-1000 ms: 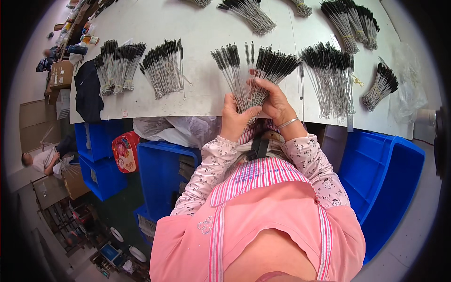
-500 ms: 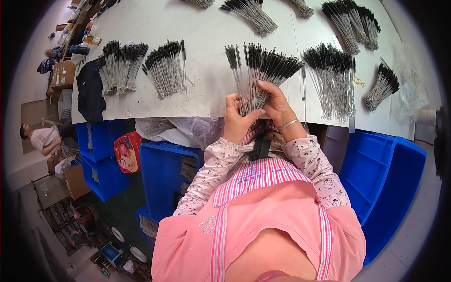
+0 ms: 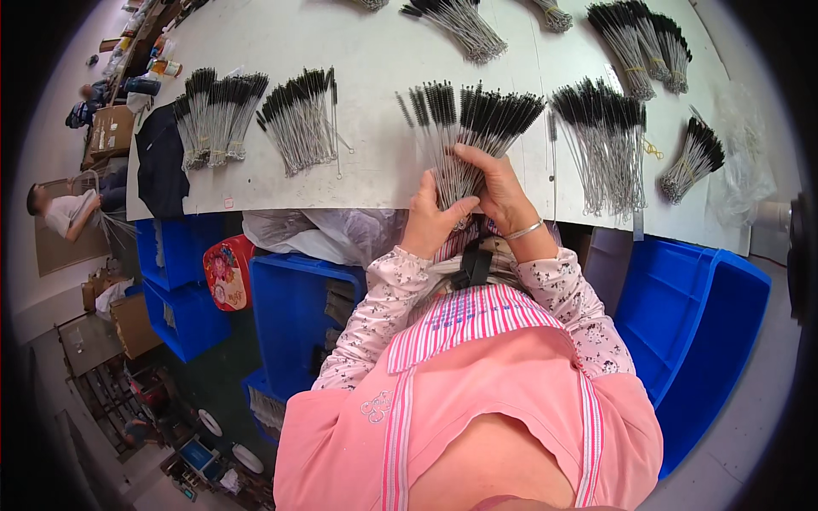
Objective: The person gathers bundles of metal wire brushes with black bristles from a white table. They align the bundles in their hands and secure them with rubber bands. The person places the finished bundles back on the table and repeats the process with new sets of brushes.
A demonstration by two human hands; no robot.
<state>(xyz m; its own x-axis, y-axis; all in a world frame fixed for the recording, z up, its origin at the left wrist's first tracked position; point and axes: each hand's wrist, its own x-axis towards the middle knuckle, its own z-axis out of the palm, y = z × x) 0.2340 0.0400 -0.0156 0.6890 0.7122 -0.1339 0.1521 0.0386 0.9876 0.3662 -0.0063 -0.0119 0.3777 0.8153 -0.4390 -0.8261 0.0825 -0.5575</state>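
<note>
Between my two hands, at the table's near edge, a fanned bunch of wire brushes (image 3: 497, 115) stands with black bristles pointing away from me. My left hand (image 3: 429, 220) wraps the wire stems low on the left side. My right hand (image 3: 503, 192), with a bracelet at the wrist, grips the bunch from the right, its thumb and fingers across the stems. Several brushes at the left of the fan stand apart from the thicker cluster. To the right lies a loose pile of brushes (image 3: 601, 145), and a single brush (image 3: 553, 140) lies between it and my hand.
More brush piles (image 3: 298, 123) and bundles (image 3: 223, 119) lie on the white table (image 3: 375, 51); banded bundles (image 3: 635, 47) sit at the far right. Blue crates (image 3: 690, 315) stand below on both sides. A dark cloth (image 3: 160, 162) hangs at the left corner. A person (image 3: 72, 209) is at far left.
The brushes at the left of the fan have spread further left, away from the main cluster. My right hand has shifted slightly left. The person at far left has moved.
</note>
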